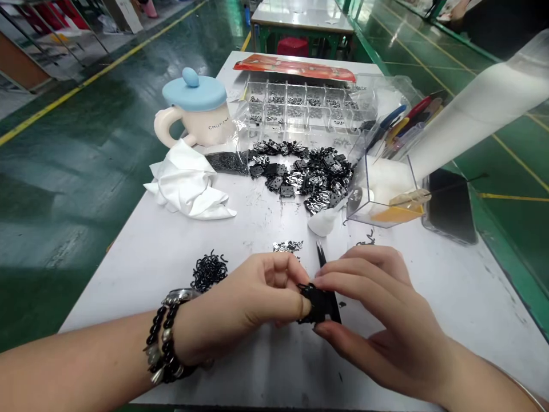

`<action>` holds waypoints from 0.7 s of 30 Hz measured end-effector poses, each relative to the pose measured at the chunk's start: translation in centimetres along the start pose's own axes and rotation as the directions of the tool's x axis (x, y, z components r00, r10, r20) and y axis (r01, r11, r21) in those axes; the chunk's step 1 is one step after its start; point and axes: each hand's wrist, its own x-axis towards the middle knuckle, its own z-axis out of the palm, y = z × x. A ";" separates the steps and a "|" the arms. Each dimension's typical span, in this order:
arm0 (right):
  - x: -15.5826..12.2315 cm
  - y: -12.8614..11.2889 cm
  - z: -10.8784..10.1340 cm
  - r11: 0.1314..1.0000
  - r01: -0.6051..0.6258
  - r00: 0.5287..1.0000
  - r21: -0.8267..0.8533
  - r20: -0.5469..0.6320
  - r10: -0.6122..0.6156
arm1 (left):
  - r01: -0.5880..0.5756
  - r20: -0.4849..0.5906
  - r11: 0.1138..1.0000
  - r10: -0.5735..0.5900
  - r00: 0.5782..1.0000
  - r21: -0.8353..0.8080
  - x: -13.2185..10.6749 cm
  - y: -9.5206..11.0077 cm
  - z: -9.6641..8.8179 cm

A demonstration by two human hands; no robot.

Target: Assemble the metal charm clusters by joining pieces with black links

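Note:
Between my two hands, near the front of the white table, is a small black plastic part [316, 302]. My left hand [261, 294] pinches it with thumb and index finger from the left. The thumb and fingertips of my right hand [381, 309] close on its right side. Black tweezers [321, 254] lie under and behind the part, tips pointing away from me; my right fingers partly cover them. Just beyond sits a little heap of silvery metal pieces [288, 246]. Left of my left hand is a pile of curved black pieces [209, 271].
Many black parts [317, 171] are heaped mid-table before a clear compartment box [300, 106]. At left stand a mug with a blue lid [195, 109] and a crumpled white cloth [186, 183]. A clear pen holder [381, 194], small white bottle [323, 222] and phone [448, 206] are right.

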 end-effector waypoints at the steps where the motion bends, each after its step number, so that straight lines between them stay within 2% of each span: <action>1: 0.0 0.0 0.0 1.000 -0.003 1.000 0.001 -0.007 0.003 | 0.004 -0.005 1.000 -0.004 1.000 -0.004 0.0 0.0 0.0; 21: -0.2 0.0 0.3 1.000 0.021 0.996 -0.011 -0.087 -0.022 | 0.045 -0.007 0.997 -0.045 0.999 -0.064 0.0 -0.1 0.3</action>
